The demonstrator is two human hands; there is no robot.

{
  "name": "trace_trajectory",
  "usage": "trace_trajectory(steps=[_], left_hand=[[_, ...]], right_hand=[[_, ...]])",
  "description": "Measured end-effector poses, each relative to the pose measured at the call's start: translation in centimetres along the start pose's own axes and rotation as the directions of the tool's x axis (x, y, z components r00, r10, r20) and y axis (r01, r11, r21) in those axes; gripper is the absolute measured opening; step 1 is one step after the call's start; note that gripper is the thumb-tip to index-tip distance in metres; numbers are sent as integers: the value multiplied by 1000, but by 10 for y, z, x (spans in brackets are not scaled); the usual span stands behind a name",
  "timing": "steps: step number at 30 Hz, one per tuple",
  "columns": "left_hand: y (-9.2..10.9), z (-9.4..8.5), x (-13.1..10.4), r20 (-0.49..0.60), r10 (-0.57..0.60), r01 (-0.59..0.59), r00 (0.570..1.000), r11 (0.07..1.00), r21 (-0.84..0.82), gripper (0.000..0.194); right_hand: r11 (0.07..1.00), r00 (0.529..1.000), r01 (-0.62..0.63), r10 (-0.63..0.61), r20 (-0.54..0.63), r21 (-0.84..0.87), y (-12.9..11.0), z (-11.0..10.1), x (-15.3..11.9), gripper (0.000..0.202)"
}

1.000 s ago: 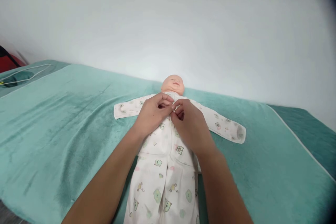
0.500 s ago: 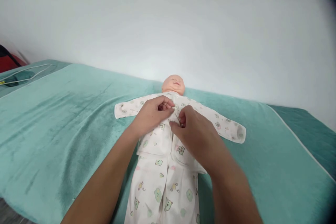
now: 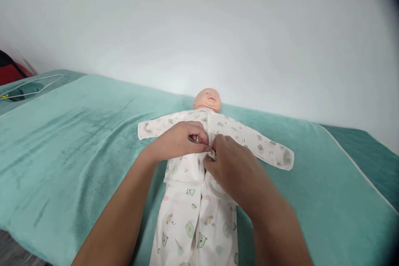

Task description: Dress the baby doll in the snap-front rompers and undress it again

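A baby doll [image 3: 207, 99] lies on its back, dressed in a white printed baby jacket [image 3: 183, 167] and matching trousers [image 3: 188, 224]. Both jacket sleeves stretch out to the sides. At the middle of the jacket front, my left hand [image 3: 183, 139] pinches the cloth edge between thumb and fingers. Right beside it, my right hand [image 3: 229, 160] pinches the other side of the front opening, and the cloth bunches up between the two hands. Whatever fastener lies under the fingertips is hidden.
A green plush cover [image 3: 93, 145] spreads under the doll. Behind it rises a white wall [image 3: 199, 41]. At the far left lie a white wire hanger [image 3: 37, 85] and a red and black item [image 3: 11, 68].
Both hands have moved down the jacket front, from upper chest to mid-torso. The right hand has closed on the cloth, and the upper front now shows uncovered by the fingers.
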State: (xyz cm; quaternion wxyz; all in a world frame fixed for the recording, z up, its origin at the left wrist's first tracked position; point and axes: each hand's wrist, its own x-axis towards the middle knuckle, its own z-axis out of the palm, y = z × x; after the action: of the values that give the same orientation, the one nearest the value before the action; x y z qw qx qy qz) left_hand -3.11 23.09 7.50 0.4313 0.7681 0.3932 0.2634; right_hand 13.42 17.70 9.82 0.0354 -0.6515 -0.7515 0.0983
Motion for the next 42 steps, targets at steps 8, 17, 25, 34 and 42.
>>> trace_trajectory(steps=[8, 17, 25, 34, 42], left_hand=[[-1, -4, -2, 72, 24, -27, 997, 999, 46, 11], [-3, -5, -5, 70, 36, -21, 997, 980, -197, 19], [-2, -2, -4, 97, 42, 5, 994, 898, -441, 12], [-13, -4, -2, 147, 49, 34, 988, 857, -514, 15], [-13, -3, -1, 143, 19, 57, 990, 860, -508, 17]], right_hand=[[986, 998, -17, 7, 60, 169, 18, -9, 2, 22], [815, 959, 14, -176, 224, 580, 45, -12, 14, 23], [349, 959, -28, -257, 124, 937, 53, 10, 31, 17], [364, 951, -49, -269, 156, 930, 44, 10, 32, 23], [356, 948, -48, -279, 156, 933, 41, 10, 31, 31]])
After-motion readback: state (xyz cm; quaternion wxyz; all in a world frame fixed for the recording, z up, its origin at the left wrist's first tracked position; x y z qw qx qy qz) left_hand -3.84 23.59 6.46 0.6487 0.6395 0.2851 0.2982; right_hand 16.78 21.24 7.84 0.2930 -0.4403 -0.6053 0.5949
